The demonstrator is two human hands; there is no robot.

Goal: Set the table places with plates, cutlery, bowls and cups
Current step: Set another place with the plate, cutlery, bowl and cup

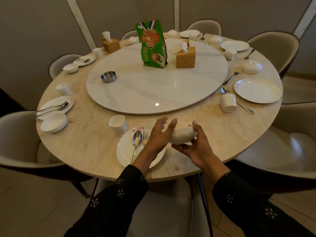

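Both arms reach forward in dark sleeves with small pale flower marks, bare from the wrists on. The right hand lies palm up beneath what it grips, thumb hooked over the far rim, fingers spread along the underside. The left hand sits just left of that grip, palm turned toward it, its fingers straight and a little blurred, tips lying against the held thing's upper left edge

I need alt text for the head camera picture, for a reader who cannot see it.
Over a round marble table, a person's right hand holds a white bowl; the left hand, fingers straight, touches its side. Beside it, a plate carries a spoon and fork.
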